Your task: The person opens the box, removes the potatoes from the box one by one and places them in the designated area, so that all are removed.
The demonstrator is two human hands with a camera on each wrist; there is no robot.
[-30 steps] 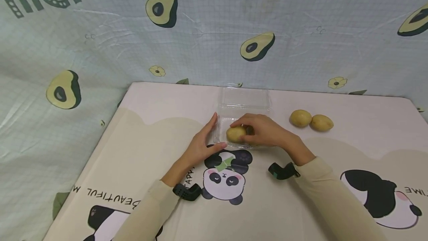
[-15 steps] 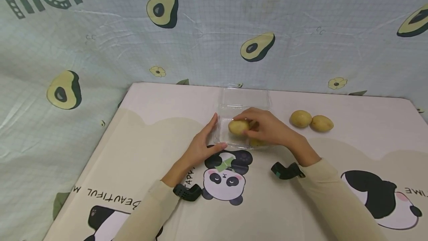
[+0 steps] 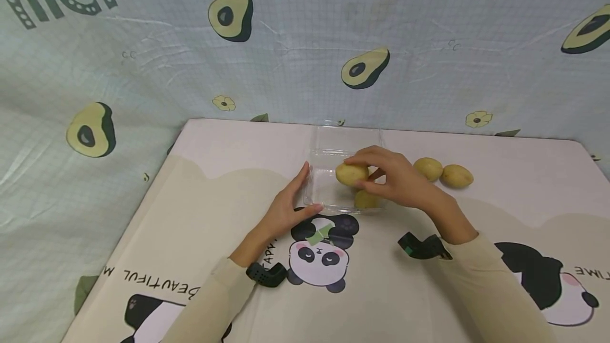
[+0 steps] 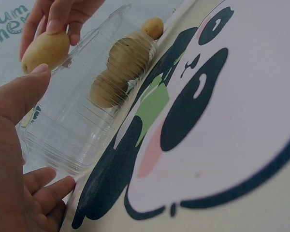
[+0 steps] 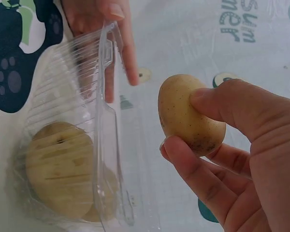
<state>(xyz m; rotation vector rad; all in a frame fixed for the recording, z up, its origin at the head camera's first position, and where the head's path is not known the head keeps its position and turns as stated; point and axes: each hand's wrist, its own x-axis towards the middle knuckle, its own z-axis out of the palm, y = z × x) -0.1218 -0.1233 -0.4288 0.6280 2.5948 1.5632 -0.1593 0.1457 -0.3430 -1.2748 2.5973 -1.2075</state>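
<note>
A clear plastic box (image 3: 329, 195) stands with its lid (image 3: 348, 138) folded back. My right hand (image 3: 397, 179) pinches a yellow potato (image 3: 351, 174) between thumb and fingers; in the right wrist view this potato (image 5: 183, 111) is above the box's rim. Below it another potato (image 3: 366, 199) lies in the box's near right corner; through the wall in the left wrist view, potatoes (image 4: 108, 89) show side by side. My left hand (image 3: 286, 210) is spread with fingers and thumb against the box's left side and near left corner.
Two more potatoes (image 3: 428, 169) (image 3: 456, 176) touch each other on the table to the right of the box, beyond my right hand. A patterned cloth (image 3: 286, 41) hangs behind the table (image 3: 229, 147), whose cover has printed pandas.
My right hand has risen and shifted right and away from me with its potato, uncovering the one in the near right corner. My left hand has stayed at the box.
</note>
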